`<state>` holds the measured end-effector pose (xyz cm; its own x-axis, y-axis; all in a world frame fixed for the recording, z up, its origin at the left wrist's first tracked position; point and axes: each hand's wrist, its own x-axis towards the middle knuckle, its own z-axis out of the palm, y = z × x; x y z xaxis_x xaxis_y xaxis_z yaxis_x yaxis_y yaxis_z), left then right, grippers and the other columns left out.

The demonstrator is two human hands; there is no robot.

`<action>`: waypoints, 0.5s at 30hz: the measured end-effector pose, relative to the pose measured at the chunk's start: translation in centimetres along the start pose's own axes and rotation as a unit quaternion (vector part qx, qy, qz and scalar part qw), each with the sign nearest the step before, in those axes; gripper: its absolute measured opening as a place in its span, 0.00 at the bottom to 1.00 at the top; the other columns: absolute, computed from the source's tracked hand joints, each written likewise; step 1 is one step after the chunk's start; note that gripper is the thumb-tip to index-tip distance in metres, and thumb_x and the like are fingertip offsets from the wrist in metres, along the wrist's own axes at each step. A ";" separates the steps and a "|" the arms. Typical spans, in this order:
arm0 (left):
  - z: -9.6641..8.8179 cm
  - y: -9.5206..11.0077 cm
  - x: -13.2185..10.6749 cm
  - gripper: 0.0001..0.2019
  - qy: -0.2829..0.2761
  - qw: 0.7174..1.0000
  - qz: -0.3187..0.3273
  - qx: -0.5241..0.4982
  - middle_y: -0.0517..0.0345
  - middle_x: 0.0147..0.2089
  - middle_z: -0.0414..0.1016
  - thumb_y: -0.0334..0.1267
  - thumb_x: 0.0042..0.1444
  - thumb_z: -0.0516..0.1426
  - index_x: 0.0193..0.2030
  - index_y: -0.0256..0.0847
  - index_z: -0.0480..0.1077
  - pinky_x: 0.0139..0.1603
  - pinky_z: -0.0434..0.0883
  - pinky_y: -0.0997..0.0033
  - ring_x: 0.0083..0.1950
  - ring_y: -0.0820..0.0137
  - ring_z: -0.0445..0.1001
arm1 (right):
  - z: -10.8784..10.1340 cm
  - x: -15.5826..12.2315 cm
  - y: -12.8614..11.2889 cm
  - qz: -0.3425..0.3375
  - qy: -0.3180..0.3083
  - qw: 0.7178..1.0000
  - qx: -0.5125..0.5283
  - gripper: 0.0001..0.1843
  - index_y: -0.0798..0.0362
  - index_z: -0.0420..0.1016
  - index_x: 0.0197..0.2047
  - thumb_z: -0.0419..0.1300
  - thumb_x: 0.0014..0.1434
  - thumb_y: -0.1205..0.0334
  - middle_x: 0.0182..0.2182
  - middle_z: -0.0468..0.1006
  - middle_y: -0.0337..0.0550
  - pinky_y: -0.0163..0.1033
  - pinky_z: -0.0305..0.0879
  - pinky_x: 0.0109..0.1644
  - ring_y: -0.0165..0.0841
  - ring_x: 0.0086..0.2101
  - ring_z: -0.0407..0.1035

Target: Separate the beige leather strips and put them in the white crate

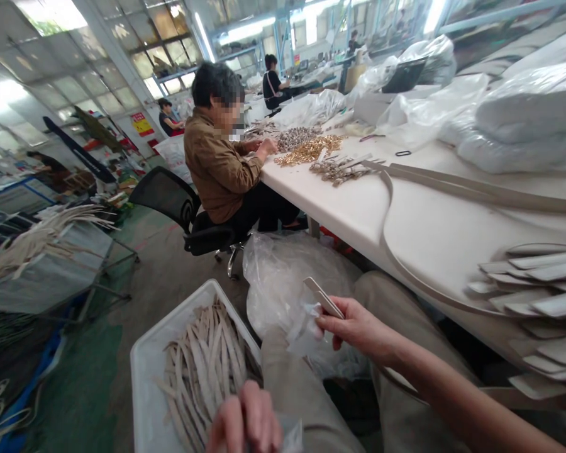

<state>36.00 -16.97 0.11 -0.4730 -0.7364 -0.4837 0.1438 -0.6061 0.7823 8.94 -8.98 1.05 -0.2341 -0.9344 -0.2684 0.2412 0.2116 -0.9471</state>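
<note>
My right hand (pixel 358 324) is over my lap, its thumb and fingers pinching a flat beige strap (pixel 321 296) whose rounded end points up and left. A crumpled piece of thin clear plastic (pixel 304 327) hangs beside those fingers. At the bottom edge, my left hand (pixel 248 418) is slightly blurred, with fingers curled down. Clear film shows by its right side, but what its fingers hold is hidden. It overlaps the near right part of a white plastic bin (pixel 139 384), which contains a heap of long beige straps (pixel 205 355).
Stacked beige straps (pixel 556 302) lie on the white table (pixel 429 233) at right, with a long strap (pixel 476 189) across it. Gold metal pieces (pixel 311 150) are farther back. A co-worker (pixel 224 160) sits at the table's left side. A large clear bag (pixel 283 270) stands below.
</note>
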 end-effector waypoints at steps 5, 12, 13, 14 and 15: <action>2.4 0.4 2.5 0.16 -0.087 0.943 -0.018 -0.320 0.70 0.23 0.61 0.22 0.44 0.69 0.28 0.40 0.67 0.15 0.56 0.90 0.18 0.86 0.59 | -0.1 0.2 -0.5 0.015 -0.040 0.999 -0.020 0.14 0.52 0.69 0.32 0.64 0.53 0.50 0.25 0.76 0.38 0.31 0.65 0.25 0.28 0.26 0.68; 3.6 -2.3 5.0 0.33 -0.107 0.972 -0.092 -0.187 0.74 0.23 0.56 0.50 0.43 0.75 0.53 0.36 0.74 0.16 0.51 0.90 0.19 0.87 0.47 | -0.1 0.7 -0.6 0.012 -0.062 0.997 -0.048 0.08 0.52 0.70 0.32 0.62 0.52 0.57 0.25 0.77 0.37 0.30 0.65 0.25 0.28 0.26 0.68; 3.8 -2.7 5.2 0.36 -0.122 0.978 -0.100 -0.133 0.74 0.23 0.56 0.52 0.41 0.75 0.54 0.36 0.74 0.17 0.49 0.89 0.19 0.86 0.44 | -0.2 0.9 -0.7 0.012 -0.061 0.997 -0.049 0.08 0.52 0.70 0.32 0.62 0.52 0.58 0.25 0.77 0.37 0.30 0.65 0.25 0.28 0.25 0.68; 4.0 -3.1 5.4 0.36 -0.131 0.983 -0.106 -0.074 0.74 0.22 0.56 0.54 0.40 0.75 0.53 0.37 0.75 0.17 0.46 0.87 0.19 0.86 0.41 | -0.4 1.1 -0.7 0.013 -0.059 0.997 -0.050 0.07 0.52 0.70 0.32 0.62 0.52 0.59 0.24 0.77 0.37 0.30 0.65 0.24 0.28 0.25 0.68; 4.3 -3.4 5.6 0.35 -0.134 0.985 -0.109 -0.012 0.74 0.21 0.55 0.55 0.39 0.75 0.51 0.37 0.76 0.17 0.43 0.86 0.19 0.86 0.39 | -0.5 1.4 -0.7 0.013 -0.057 0.997 -0.051 0.06 0.53 0.70 0.31 0.62 0.51 0.61 0.24 0.77 0.36 0.30 0.65 0.24 0.28 0.24 0.68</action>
<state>29.15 -17.74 -3.51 -0.7074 -0.4838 -0.5153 0.0324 -0.7505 0.6601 7.96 -10.29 1.24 -0.1184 -0.9539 -0.2759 0.1475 0.2579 -0.9549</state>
